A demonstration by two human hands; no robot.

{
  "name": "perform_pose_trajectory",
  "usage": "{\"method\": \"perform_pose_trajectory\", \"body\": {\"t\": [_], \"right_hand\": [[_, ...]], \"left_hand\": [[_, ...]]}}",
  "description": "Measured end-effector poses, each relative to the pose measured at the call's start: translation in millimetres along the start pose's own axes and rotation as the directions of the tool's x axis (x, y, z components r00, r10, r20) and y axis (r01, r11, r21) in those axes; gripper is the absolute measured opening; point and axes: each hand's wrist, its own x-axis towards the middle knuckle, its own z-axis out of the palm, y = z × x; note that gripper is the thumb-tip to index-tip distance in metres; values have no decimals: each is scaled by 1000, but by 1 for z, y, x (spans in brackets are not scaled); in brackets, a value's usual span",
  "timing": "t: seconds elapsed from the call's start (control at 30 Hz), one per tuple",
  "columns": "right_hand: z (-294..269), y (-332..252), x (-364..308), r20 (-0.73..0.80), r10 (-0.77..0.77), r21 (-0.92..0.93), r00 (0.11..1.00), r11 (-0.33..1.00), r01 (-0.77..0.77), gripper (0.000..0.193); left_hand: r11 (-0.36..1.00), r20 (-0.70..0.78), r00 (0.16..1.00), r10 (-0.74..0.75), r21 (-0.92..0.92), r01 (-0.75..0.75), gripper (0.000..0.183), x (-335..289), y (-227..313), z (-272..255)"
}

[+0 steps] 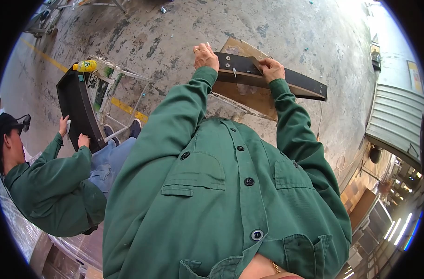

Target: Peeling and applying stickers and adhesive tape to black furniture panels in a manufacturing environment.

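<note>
A long, curved black furniture part [296, 81], with a pale wood-coloured edge and round metal fittings near its left end, lies across a brown board [256, 100]. My left hand [206, 56] is closed over the left end of this black part, and a ring shows on one finger. Near its middle, my right hand [271, 69] pinches a thin, dark flat strip [255, 65] that stands up against the black surface. Whether the strip is sandpaper or something else I cannot tell. A small whitish piece [235, 72] sticks out by the front edge below the fittings.
On the left a co-worker [53, 186] in a green jacket handles another black part [79, 109] on a metal stand [123, 72]. A yellow bottle [85, 66] lies atop that part. A yellow line crosses the stained concrete floor [184, 23]. A cable hangs right of the brown board.
</note>
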Motion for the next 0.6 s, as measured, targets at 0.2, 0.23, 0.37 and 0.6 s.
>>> {"method": "perform_pose_trajectory", "body": {"t": [0.2,0.23,0.37,0.6], "right_hand": [[2,-1,-2,-3,-237,-112,971,965,236,14],[2,-1,-2,-9,-223,-112,975,969,221,14],[7,-4,-4,6,-243,-73,970,967,243,13],[10,-7,-3,-74,-147,-27,986,989,146,12]], "left_hand": [[998,40,999,-38,44,36,26,-2,2,-2],[997,54,997,-49,57,46,26,-1,2,-2],[998,52,998,-44,56,41,27,0,1,-2],[996,53,997,-56,74,52,27,0,3,-2]]}}
